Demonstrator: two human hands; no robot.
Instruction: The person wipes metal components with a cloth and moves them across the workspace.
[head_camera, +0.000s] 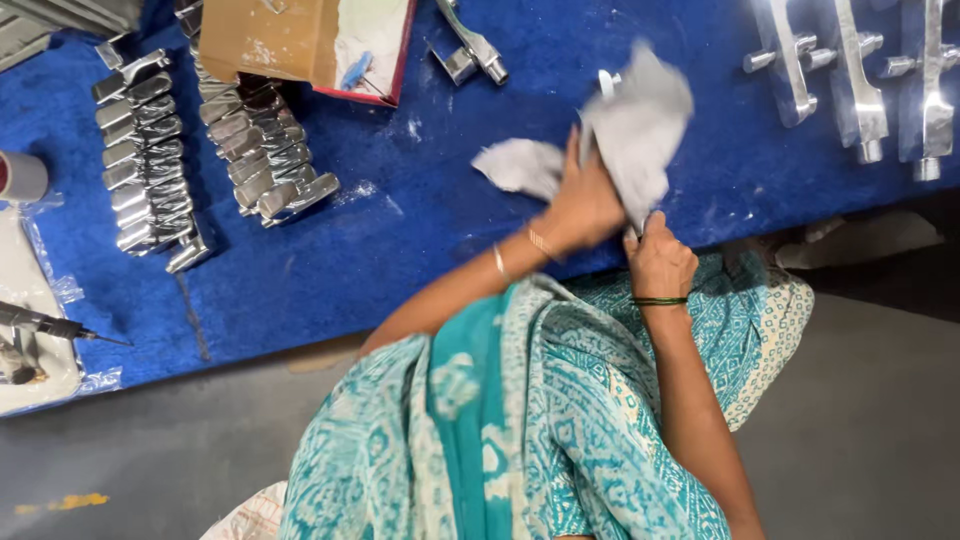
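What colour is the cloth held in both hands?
Pale grey, seen in the head view: the cloth is gripped by the left hand and right hand.

Cloth (636, 125) over table (400, 230); handle rows (200, 150) left, taps (860, 70) right.

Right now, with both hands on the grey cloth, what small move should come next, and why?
Probably keep rubbing. The left hand and right hand both grip the grey cloth bunched above the blue table; whatever it wraps is hidden. Shiny metal handles lie nearby, apart from the hands.
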